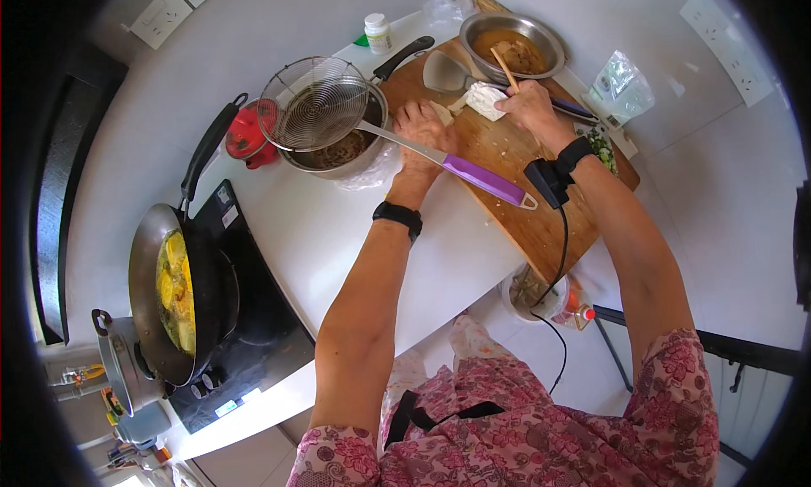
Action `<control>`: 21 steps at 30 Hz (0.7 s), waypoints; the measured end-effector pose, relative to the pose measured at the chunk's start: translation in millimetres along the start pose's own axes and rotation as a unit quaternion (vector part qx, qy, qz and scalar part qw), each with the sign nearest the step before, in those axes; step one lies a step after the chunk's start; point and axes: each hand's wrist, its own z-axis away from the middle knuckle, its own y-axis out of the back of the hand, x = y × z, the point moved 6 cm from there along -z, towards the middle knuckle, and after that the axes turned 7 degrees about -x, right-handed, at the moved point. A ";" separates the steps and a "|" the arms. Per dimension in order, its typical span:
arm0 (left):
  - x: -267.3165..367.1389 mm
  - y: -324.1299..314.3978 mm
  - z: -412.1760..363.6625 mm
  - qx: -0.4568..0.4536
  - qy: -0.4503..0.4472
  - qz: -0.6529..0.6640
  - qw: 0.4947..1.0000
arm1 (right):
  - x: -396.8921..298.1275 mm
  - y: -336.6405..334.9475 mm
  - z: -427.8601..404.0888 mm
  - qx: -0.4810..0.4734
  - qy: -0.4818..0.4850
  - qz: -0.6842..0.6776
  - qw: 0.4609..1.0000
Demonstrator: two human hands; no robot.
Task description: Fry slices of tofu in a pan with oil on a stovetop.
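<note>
My left hand (421, 132) lies at the left edge of a wooden cutting board (494, 164), its fingers on a pale flat food piece (441, 114). In my right hand (535, 110) are wooden chopsticks (504, 69), angled toward a steel bowl (467, 40) of brown liquid with lumps of food. A white block of food (485, 100), perhaps tofu, or something wrapped in white, touches my right fingertips. A metal spatula (445, 74) rests behind it. The wire skimmer (315, 107) lies over a steel pot (345, 164), its purple handle (485, 180) reaching over the board.
At the left, a wok (152, 246) with yellow pieces in bubbling oil sits on a black cooktop (266, 347). A red pot (246, 132), a white bottle (378, 34), a plastic bag (621, 91) and chopped greens (597, 146) surround the work area. A cable (564, 246) hangs from my right wrist.
</note>
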 end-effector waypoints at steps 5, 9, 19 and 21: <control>-0.1 6.1 2.4 0.018 -0.001 0.010 1.000 | -0.7 -6.1 -4.7 -0.036 -0.023 0.029 0.999; 3.9 9.6 4.2 -0.006 -0.001 0.040 0.999 | 14.4 -4.1 -5.9 -0.009 -0.021 -0.061 0.998; 11.8 19.4 22.5 0.048 -0.049 0.083 0.994 | 13.9 23.6 17.2 -0.055 -0.002 -0.274 0.960; 10.0 20.2 26.3 0.046 -0.053 0.096 0.993 | 15.8 27.9 18.0 -0.087 -0.056 -0.340 0.935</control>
